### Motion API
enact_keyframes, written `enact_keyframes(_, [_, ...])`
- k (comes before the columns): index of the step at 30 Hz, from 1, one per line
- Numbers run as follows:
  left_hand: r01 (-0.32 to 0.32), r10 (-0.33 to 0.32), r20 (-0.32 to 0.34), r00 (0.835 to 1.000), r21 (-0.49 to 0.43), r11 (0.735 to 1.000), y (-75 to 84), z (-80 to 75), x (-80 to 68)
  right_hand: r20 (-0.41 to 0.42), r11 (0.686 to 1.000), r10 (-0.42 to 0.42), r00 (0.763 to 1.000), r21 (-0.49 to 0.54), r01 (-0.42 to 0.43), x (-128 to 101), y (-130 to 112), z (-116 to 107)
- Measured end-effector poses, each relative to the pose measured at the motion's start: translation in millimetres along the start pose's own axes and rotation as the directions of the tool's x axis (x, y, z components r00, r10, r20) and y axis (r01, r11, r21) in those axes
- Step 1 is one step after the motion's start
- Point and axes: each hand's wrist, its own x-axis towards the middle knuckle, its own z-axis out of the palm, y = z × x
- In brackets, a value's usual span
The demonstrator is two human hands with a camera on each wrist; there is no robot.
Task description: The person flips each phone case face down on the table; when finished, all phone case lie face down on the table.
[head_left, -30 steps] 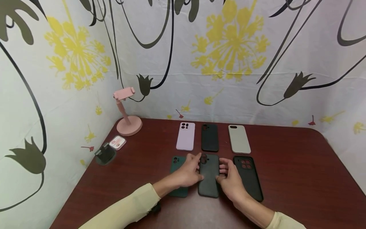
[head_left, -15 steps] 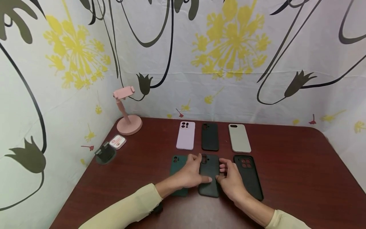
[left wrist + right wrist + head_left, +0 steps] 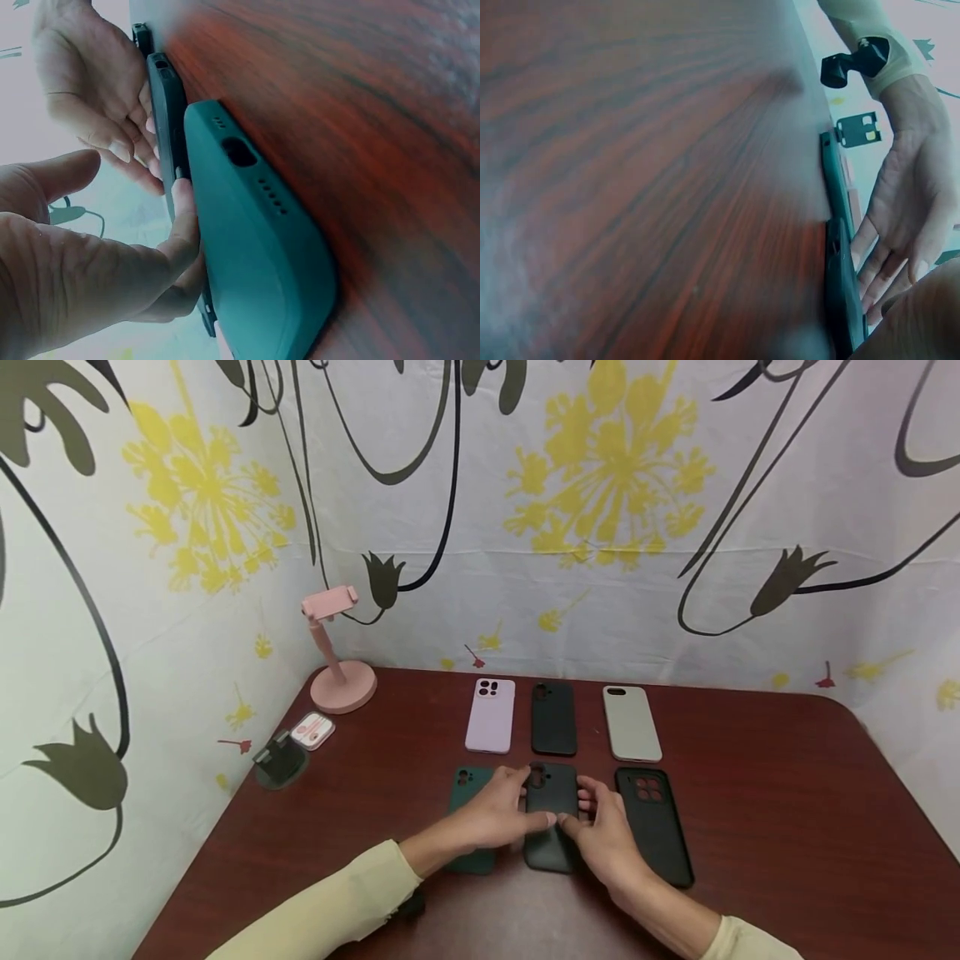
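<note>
In the head view a black phone case (image 3: 551, 852) lies on the dark red table, camera cutout at the far end. My left hand (image 3: 491, 814) is at its left edge, fingertips touching the side in the left wrist view. My right hand (image 3: 609, 835) is at the right edge, fingers relaxed along that side. Both thumbs reach in over the case and almost meet; the left wrist view shows them raised off its back. A green phone case (image 3: 240, 225) lies to the left, partly under my left forearm. Another black phone case (image 3: 654, 831) lies right of my right hand.
Behind stand a row of a lilac case (image 3: 489, 718), a black case (image 3: 553, 720) and a pale grey case (image 3: 632, 725). At the left edge are a pink phone stand (image 3: 343, 687), a small dark stand (image 3: 281, 762) and a white-and-red item (image 3: 312, 731).
My left thumb has moved right across the black case, and my right thumb has shifted left toward it. The case stays nearly in place.
</note>
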Motion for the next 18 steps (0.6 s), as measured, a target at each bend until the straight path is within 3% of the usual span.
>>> enact_keyframes(4, [-0.032, 0.032, 0.001, 0.999, -0.025, 0.999, 0.5, -2.5, -1.0, 0.018, 0.999, 0.027, 0.999, 0.026, -0.027, -2.6, -2.5, 0.4])
enact_keyframes(11, [0.012, -0.012, 0.0, 1.0, -0.058, 0.998, 5.7, -4.6, -5.6, 0.115, 0.986, 0.124, 0.986, 0.094, -0.135, -5.8, -9.9, -6.7])
enact_keyframes(18, [0.024, -0.024, -0.008, 1.0, -0.046, 0.999, 9.1, -7.0, -9.3, 0.167, 0.975, 0.15, 0.974, 0.14, -0.174, -8.4, -17.0, -15.9])
